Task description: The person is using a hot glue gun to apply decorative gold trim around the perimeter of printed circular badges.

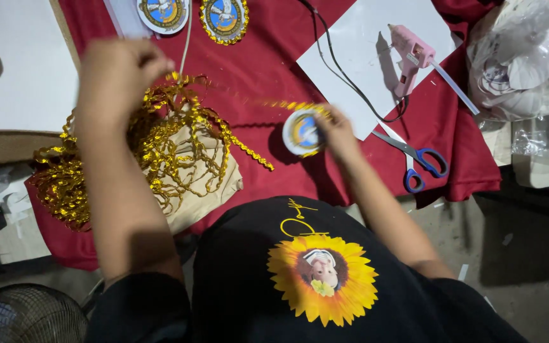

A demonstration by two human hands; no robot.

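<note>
right hand (337, 132) pinching round badge (302, 132) | left hand (117, 71) pinching gold trim (160, 146) | red cloth (268, 63) | concrete floor (528, 254)

Round badge (302, 132), gold ricrac trim (160, 140)

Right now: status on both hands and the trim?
Left hand raised, pinching gold trim off the pile. Right hand holds round badge, trim strand stretched to it. Scissors and glue gun beside, not obstructing.

- Tabletop (459, 171) draped in dark red cloth; white sheet (363, 51) at 1 o'clock.
- Grey concrete floor (528, 279) at 4 o'clock, dim, scattered with pale scraps.
- Wire fan guard (27, 314) at 8 o'clock.
- Light falls from above, casting hard shadows.
</note>
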